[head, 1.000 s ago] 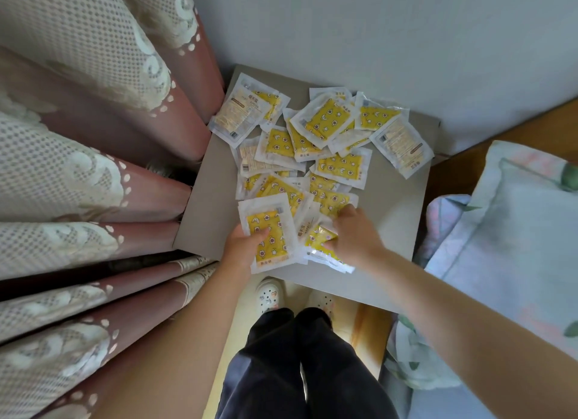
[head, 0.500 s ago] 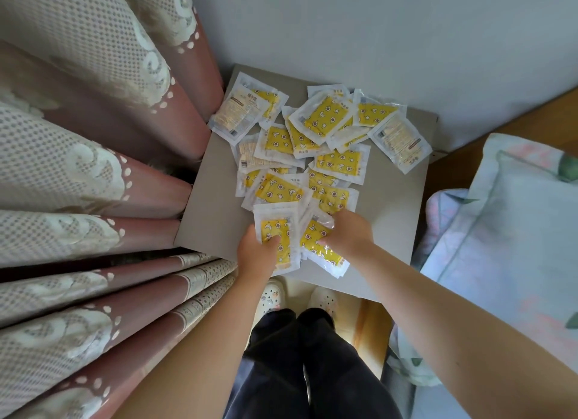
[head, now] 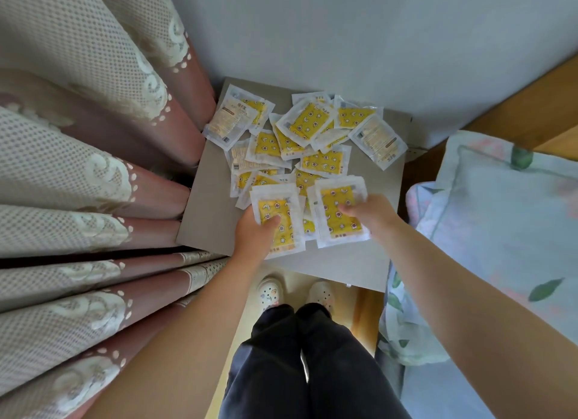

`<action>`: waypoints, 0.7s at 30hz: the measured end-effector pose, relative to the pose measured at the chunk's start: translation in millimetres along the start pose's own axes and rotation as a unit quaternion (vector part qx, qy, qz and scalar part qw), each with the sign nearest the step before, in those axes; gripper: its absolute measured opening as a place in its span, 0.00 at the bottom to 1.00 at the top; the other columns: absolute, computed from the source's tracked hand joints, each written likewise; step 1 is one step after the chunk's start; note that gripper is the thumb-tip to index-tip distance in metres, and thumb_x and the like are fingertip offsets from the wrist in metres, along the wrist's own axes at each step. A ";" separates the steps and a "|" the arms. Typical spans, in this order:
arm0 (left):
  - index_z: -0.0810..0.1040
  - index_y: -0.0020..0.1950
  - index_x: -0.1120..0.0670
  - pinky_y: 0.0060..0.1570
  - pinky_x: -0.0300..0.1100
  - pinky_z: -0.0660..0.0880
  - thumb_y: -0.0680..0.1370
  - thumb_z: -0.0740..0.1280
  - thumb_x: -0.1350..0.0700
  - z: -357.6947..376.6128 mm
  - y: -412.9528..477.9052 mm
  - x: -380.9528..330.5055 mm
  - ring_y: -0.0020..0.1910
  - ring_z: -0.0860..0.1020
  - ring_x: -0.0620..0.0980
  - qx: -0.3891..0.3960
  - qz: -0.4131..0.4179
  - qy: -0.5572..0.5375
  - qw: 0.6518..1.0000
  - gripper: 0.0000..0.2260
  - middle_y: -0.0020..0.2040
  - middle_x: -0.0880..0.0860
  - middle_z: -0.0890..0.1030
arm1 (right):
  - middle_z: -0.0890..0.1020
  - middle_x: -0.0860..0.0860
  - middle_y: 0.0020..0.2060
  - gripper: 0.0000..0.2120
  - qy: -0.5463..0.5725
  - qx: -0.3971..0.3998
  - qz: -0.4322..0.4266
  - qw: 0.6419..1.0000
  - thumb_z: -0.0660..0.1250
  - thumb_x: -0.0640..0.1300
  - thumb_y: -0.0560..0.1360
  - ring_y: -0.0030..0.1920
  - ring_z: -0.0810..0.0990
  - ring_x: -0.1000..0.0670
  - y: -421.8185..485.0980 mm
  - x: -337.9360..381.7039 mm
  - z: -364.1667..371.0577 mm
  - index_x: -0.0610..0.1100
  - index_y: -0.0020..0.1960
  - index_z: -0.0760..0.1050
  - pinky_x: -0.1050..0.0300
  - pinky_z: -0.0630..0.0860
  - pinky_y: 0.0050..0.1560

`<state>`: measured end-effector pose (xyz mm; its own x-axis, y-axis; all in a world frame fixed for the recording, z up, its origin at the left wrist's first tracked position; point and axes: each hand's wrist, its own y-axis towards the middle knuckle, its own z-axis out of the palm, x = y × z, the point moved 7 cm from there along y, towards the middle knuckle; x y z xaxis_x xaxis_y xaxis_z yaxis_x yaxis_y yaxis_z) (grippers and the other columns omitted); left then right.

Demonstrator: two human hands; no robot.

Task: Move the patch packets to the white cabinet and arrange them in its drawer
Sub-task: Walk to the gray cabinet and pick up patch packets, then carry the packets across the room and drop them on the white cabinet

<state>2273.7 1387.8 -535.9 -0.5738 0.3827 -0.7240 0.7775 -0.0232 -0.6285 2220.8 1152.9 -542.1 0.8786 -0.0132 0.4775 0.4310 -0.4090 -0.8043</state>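
Standing over grey tabletop point(head: 212, 221), two white shoes point(head: 270, 292) at bottom centre. Two hands at lower centre: left hand point(head: 255, 235) pinching one yellow-faced packet point(head: 281, 209), thumb on top; right hand point(head: 373, 213) gripping thin stack of packets point(head: 336, 218), number in stack unclear. Both over tabletop's near half. Beyond, centre to upper centre: pile of patch packets point(head: 312, 130), roughly a dozen overlapping, three pale side up. Curtain folds point(head: 78, 174) left, one pillow point(head: 500, 218) right

A home bedroom: pink, lace-trimmed curtains point(head: 93, 174) hang along the left edge of a small grey surface point(head: 212, 227) set against a pale wall point(head: 344, 36); a floral pillow point(head: 506, 218) lies beside its right edge.
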 end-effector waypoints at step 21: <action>0.75 0.60 0.51 0.48 0.44 0.75 0.77 0.68 0.61 -44.8 -116.0 -87.4 0.54 0.78 0.51 0.157 0.115 0.090 0.977 0.14 0.56 0.50 0.79 | 0.84 0.43 0.46 0.08 0.345 -0.042 -0.026 0.937 0.75 0.37 0.69 0.46 0.84 0.44 -205.2 -23.4 11.0 0.38 0.46 0.78 0.47 0.81 0.50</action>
<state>2245.1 1398.4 -387.0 -0.3167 0.4903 -0.8120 0.7467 -0.3991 -0.5322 2114.0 1247.1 -392.1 0.5011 -0.5664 0.6543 0.4267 -0.4960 -0.7562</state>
